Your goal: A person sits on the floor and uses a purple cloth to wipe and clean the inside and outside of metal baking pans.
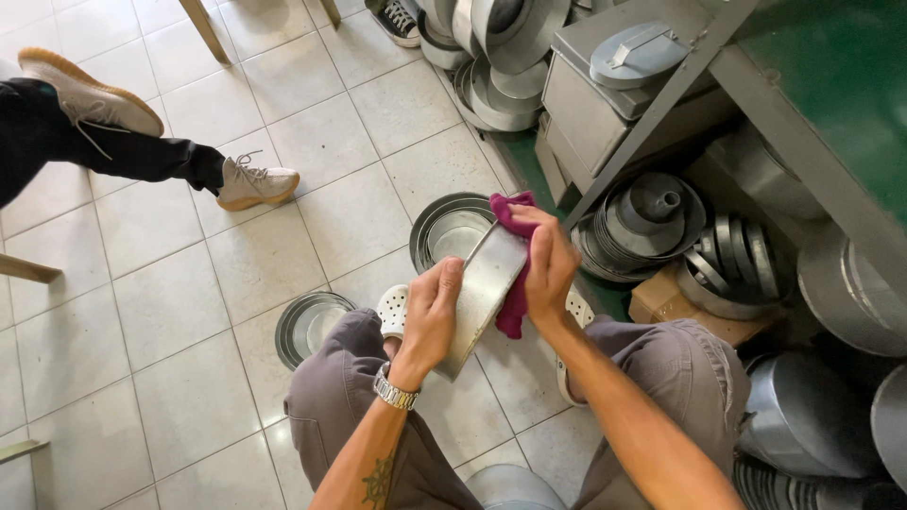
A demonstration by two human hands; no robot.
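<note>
Person seated low, knees apart, grey trousers, white clogs on a tiled floor.

Left hand, watch on the wrist, is clamped on the rim of a round metal pan, fingers wrapped over the edge. Pan is tilted up on edge between the knees, off the floor, open side turned away to the left.

Right hand is closed on a magenta cloth, pressing it flat against the pan's outer wall. Cloth pokes out above the fingers and hangs below the palm.

On the floor just beyond the held pan: a stack of round pans, nested. A second, smaller stack of shallow pans lies beside the left knee.

Right side: a metal shelf frame with a green top, crammed underneath with ring moulds, square tins and lids. More round tins piled at the far right and near the right knee.

Top left: another person's legs, dark trousers, beige sneakers, well apart from the work. A black sneaker shows at the top edge.
</note>
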